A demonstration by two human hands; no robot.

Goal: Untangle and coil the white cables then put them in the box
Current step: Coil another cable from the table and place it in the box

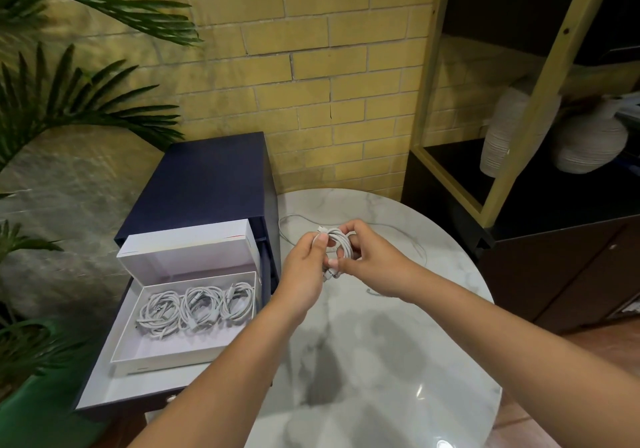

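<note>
White cable coil (pixel 341 239) partly hidden by left hand (pixel 306 264), right hand (pixel 370 257).

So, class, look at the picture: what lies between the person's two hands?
A coiled white cable, gripped by the left hand and the right hand above the marble table. The head view shows it.

Left forearm (pixel 221 378) and right forearm (pixel 502 336) are showing bare; left hand (pixel 304 267) and right hand (pixel 372 262) are showing short nails.
</note>
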